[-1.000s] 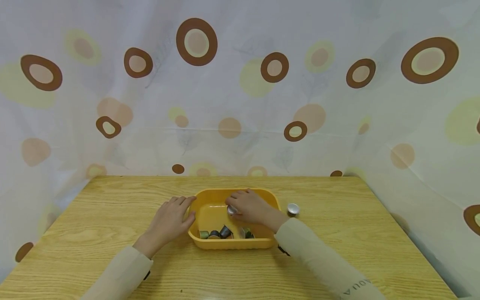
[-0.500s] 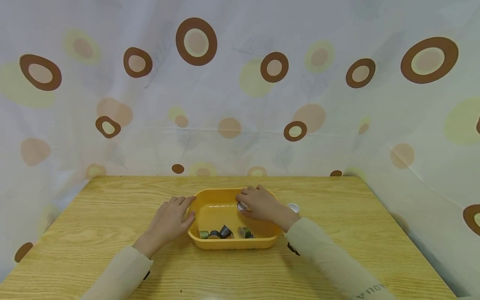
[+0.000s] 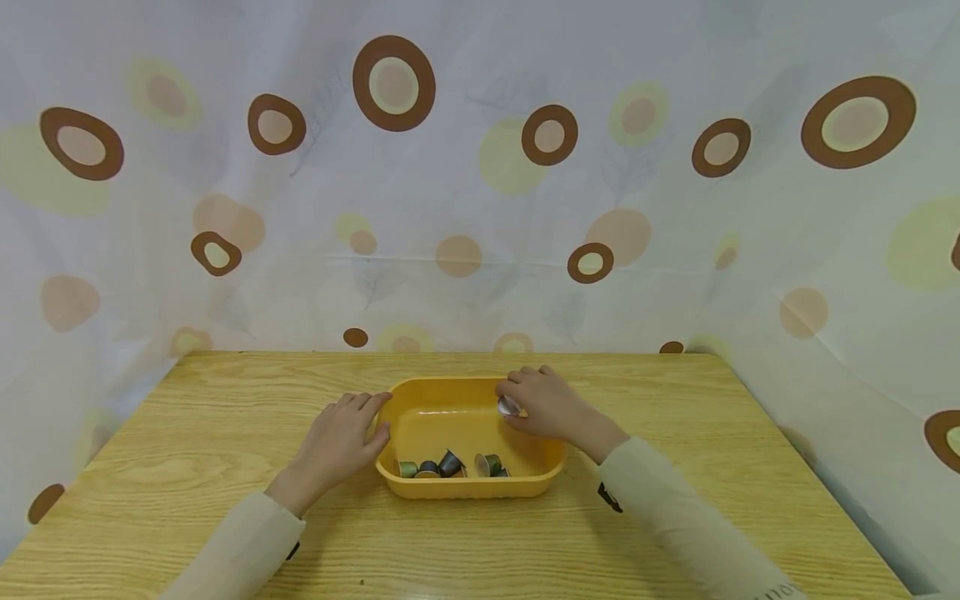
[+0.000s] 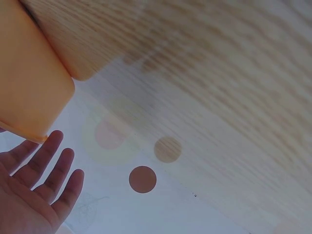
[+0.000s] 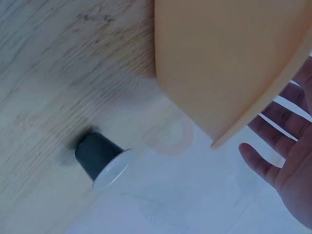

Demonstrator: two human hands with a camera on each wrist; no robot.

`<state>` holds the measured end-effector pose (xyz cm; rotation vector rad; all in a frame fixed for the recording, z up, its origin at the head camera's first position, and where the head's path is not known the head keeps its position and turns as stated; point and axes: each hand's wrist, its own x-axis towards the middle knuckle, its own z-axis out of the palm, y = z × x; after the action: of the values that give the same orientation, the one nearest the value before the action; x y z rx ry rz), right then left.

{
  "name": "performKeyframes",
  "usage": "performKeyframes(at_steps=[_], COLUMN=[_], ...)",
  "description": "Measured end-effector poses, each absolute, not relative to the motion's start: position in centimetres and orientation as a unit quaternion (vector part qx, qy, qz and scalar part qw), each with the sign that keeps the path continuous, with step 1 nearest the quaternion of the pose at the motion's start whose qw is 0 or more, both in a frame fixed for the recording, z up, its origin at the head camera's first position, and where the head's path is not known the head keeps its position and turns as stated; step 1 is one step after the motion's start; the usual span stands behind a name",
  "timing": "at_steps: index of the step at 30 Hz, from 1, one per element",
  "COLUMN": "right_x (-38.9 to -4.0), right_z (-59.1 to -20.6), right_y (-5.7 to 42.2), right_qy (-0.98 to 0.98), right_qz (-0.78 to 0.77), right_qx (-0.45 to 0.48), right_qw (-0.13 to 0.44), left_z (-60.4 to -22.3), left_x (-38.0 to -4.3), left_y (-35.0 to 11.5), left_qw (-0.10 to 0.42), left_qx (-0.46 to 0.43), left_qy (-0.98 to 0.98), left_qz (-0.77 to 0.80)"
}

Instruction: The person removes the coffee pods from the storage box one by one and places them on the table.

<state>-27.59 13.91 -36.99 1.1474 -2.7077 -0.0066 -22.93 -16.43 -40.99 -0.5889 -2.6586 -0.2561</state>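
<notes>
A yellow plastic basin [image 3: 468, 488] stands on the wooden table. My right hand [image 3: 546, 403] is over its back right part and pinches a coffee capsule [image 3: 509, 407] with a silver lid. Against the basin's left rim rests my left hand [image 3: 339, 437], its fingers spread and fairly straight. Several coffee capsules lie along the near side inside the basin, among them a dark one [image 3: 450, 463] and a green one [image 3: 492, 464]. In the right wrist view, a dark green capsule [image 5: 100, 158] with a silver lid stands on the table outside the basin; the right hand hides it in the head view.
The table [image 3: 225, 417] extends on both sides of the basin and in front of it. A pale curtain [image 3: 480, 308] with brown and yellow circles hangs behind the table and along its sides.
My right hand has moved right with the capsule, from the basin's middle toward its right rim, covering the capsule on the table. The left hand has stayed put.
</notes>
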Motion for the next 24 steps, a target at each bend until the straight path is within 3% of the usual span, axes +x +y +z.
performKeyframes(at_steps=[24], right_x=[-28.3], right_z=[-35.5], right_y=[18.9], right_qy=[-0.926], right_qz=[0.036], right_qx=[0.344], right_qw=[0.152], left_z=[-40.8], left_x=[-22.9], left_y=[-16.4], left_qw=[0.185], left_qx=[-0.202], left_qy=[-0.957], left_qz=[-0.093])
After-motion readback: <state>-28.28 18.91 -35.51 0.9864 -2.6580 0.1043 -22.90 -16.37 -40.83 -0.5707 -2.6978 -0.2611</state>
